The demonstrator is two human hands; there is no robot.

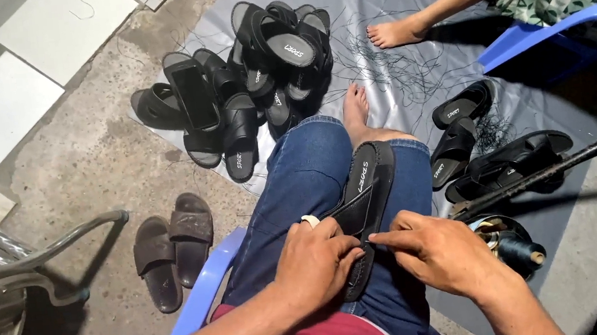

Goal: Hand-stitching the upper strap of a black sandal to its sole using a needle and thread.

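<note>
Resting on the person's lap, both hands meet over a black sandal [365,205]. The left hand [316,262] comes in from the lower left with its forearm angled up across the red shirt hem; its fingers are curled together and clamped on the near end of the sandal, thumb pressed on top. The right hand [436,249] reaches in from the lower right, forefinger and thumb drawn together to a pinch at the sandal's strap edge, just touching the left thumb; whether anything thin is held in that pinch cannot be made out.

The sandal is a flat black slide with a wide strap. It lies lengthwise along the right thigh, on blue denim shorts [307,181], toe pointing away from the body.

The person sits on a blue plastic chair [204,288] over a rough concrete floor [91,167]. A grey plastic sheet [385,3] spreads ahead, bearing a heap of black sandals [252,76] and loose dark thread clippings [392,69]. More black sandals [489,147] lie to the right, near a dark thread spool [518,251]. A brown pair of slides [174,247] sits on the concrete to the left. Another person's bare foot [395,32] rests on the sheet at the top.
</note>
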